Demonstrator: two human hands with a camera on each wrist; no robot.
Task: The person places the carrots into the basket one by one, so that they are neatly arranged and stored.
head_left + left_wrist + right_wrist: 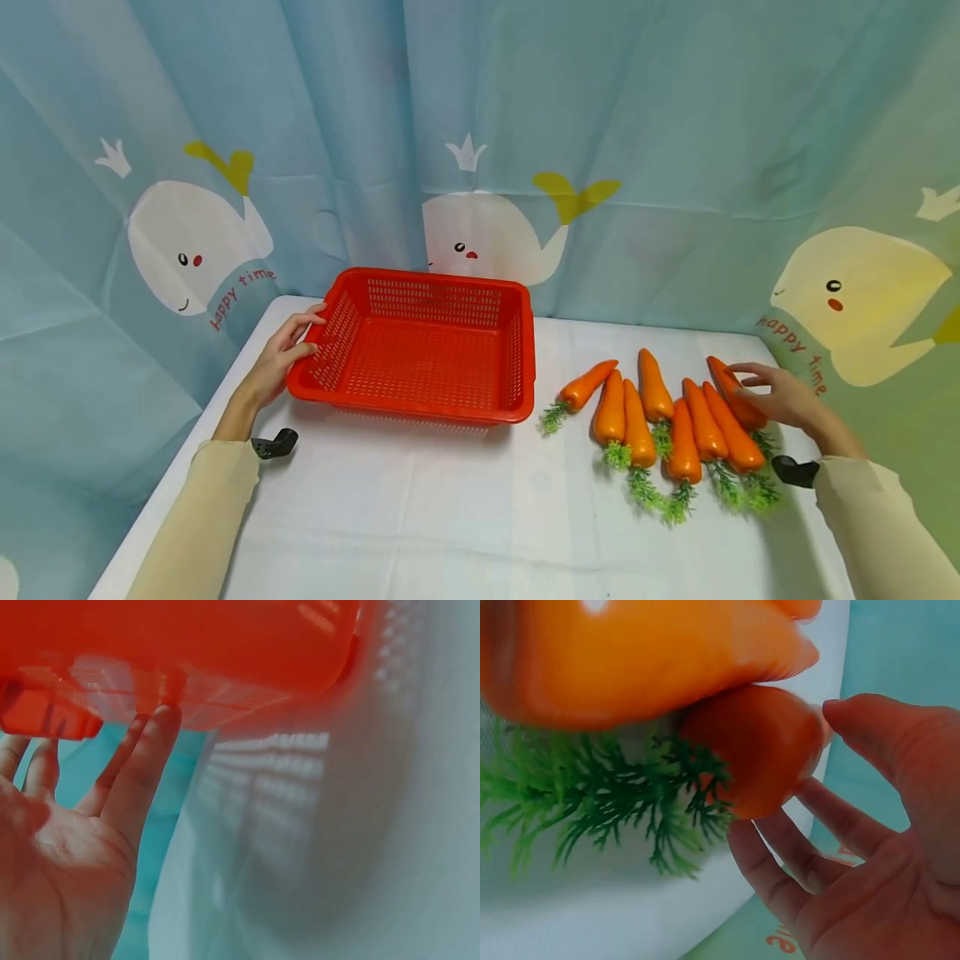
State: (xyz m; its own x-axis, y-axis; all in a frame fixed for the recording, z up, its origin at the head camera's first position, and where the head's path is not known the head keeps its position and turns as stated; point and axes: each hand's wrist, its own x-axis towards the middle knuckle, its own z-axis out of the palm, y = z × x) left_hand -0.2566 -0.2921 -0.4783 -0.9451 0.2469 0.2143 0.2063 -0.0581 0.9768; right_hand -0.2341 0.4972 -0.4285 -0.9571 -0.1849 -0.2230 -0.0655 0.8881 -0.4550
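A red plastic mesh basket point(423, 414) stands on the left half of the table with nothing in it. My left hand point(276, 360) holds its left rim, and the left wrist view shows straight fingers point(142, 776) reaching up under the red edge. On the right side, my right hand point(787, 402) grips the rightmost orange carrot point(723, 377). Seen from the right wrist, the thumb meets that carrot point(757, 750) on one side and the fingers lie along the other. Its green leafy top point(667, 787) points away from the palm.
Several more carrots point(705, 425) with green tops lie close together beside the held one. A single carrot point(588, 387) lies nearer the basket. A blue curtain point(637, 250) with whale prints hangs right behind the white table point(450, 517).
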